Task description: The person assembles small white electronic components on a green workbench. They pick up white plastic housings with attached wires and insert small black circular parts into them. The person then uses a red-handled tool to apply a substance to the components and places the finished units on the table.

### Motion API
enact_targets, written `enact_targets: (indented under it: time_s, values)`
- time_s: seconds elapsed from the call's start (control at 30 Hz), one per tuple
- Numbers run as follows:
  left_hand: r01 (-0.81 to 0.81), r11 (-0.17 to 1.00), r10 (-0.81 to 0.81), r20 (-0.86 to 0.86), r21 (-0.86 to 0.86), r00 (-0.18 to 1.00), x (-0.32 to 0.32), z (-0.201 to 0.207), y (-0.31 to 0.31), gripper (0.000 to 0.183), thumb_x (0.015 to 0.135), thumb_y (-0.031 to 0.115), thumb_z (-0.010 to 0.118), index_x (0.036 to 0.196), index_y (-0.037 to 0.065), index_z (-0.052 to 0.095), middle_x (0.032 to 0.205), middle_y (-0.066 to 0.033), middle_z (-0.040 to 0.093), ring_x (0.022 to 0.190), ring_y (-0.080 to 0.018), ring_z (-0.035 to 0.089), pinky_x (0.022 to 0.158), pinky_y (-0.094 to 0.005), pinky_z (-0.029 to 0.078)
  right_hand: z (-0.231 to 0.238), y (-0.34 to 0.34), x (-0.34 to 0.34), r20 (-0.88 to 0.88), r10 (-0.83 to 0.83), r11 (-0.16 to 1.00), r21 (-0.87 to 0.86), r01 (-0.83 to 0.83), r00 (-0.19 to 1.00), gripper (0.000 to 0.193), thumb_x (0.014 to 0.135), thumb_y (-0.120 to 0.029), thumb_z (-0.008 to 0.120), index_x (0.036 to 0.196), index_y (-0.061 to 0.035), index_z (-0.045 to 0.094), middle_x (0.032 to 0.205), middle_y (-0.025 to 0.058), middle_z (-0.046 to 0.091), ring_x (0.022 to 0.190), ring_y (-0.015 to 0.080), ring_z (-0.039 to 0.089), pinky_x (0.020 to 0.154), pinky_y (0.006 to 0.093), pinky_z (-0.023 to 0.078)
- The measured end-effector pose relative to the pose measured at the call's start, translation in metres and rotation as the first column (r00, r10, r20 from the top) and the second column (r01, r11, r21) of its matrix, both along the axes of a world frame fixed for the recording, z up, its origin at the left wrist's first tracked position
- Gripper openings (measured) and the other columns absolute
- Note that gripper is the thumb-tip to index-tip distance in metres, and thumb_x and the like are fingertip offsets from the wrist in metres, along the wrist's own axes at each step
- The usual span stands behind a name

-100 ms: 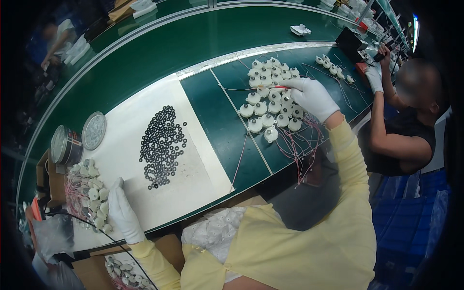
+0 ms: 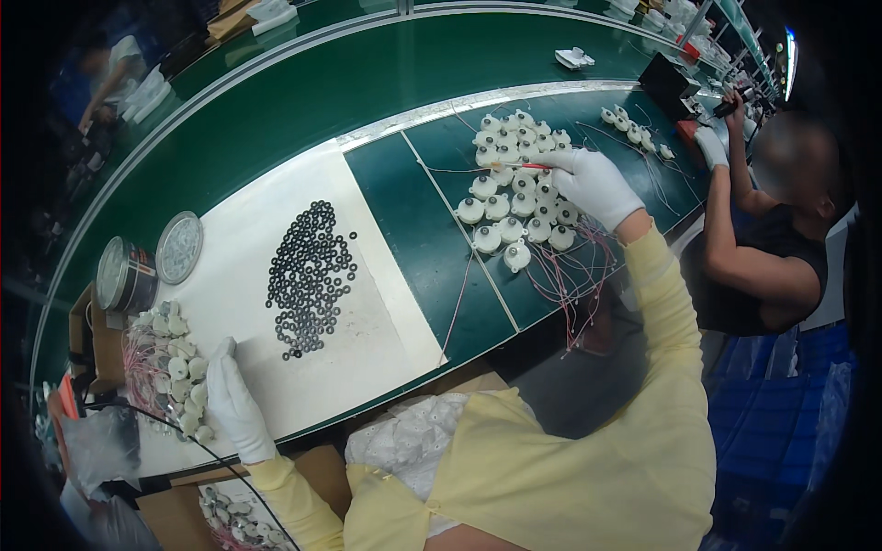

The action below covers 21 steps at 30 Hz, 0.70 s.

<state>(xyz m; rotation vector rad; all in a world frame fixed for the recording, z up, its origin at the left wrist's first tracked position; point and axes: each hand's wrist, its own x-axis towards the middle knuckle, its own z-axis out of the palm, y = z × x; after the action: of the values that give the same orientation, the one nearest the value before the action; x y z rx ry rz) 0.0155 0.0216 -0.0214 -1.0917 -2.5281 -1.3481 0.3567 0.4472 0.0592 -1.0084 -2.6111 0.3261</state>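
Pinched by the fingers of the right hand (image 2: 597,186), a red-handled tool (image 2: 529,165) is best kept steady over white wired housings (image 2: 497,206) on the table (image 2: 395,216); beside a housing pile (image 2: 178,369), the left hand's (image 2: 235,404) grip cannot be told.

It was a factory assembly shop: a long green bench (image 2: 266,129) carried batches of identical wired white units (image 2: 512,230) and loose black rings (image 2: 312,275), with a gloved co-worker (image 2: 763,266) alongside and, seemingly, another person (image 2: 122,62) opposite.

White gloves (image 2: 595,186), partly red tool (image 2: 530,165), cream parts (image 2: 522,204); black rings (image 2: 307,274)
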Motion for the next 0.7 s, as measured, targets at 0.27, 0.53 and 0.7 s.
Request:
enact_targets:
  time_s: [0.27, 0.53, 0.7]
  values:
    - [0.005, 1.0, -0.005, -0.014, 0.004, 1.0, 0.002, 0.002, 0.001, 0.033, 0.108, 0.012, 0.045, 0.124, -0.009, 0.065, 0.124, -0.0192, 0.068, 0.116, -0.0295, 0.064, 0.105, -0.0391, 0.048, 0.004, -0.003, -0.005, 0.101, -0.045, 0.991, 0.126, 0.032, 0.994, 0.034, 0.088, -0.01, 0.058, 0.115, -0.015, 0.077, 0.09, 0.0207, 0.072, 0.086, 0.0372, 0.069, 0.081, 0.0429, 0.056]
    - [0.017, 1.0, -0.017, -0.017, 0.006, 1.0, 0.002, 0.002, 0.001, 0.034, 0.108, 0.013, 0.045, 0.124, -0.009, 0.065, 0.124, -0.0193, 0.068, 0.115, -0.0293, 0.064, 0.105, -0.039, 0.048, 0.002, 0.007, -0.006, 0.145, 0.079, 0.863, 0.485, -0.141, 0.986, 0.031, 0.083, -0.013, 0.063, 0.109, -0.0233, 0.079, 0.089, 0.0099, 0.074, 0.081, 0.0301, 0.068, 0.074, 0.0423, 0.055]
    - [0.022, 1.0, -0.022, 0.005, 0.02, 1.0, 0.001, 0.002, 0.001, 0.034, 0.108, 0.013, 0.045, 0.124, -0.009, 0.065, 0.124, -0.0192, 0.068, 0.115, -0.0289, 0.064, 0.104, -0.0387, 0.048, 0.01, 0.005, -0.014, 0.199, 0.057, 0.826, 0.542, -0.158, 0.978, 0.03, 0.078, -0.01, 0.066, 0.102, -0.0205, 0.08, 0.092, 0.0064, 0.073, 0.083, 0.0285, 0.067, 0.075, 0.0403, 0.054]
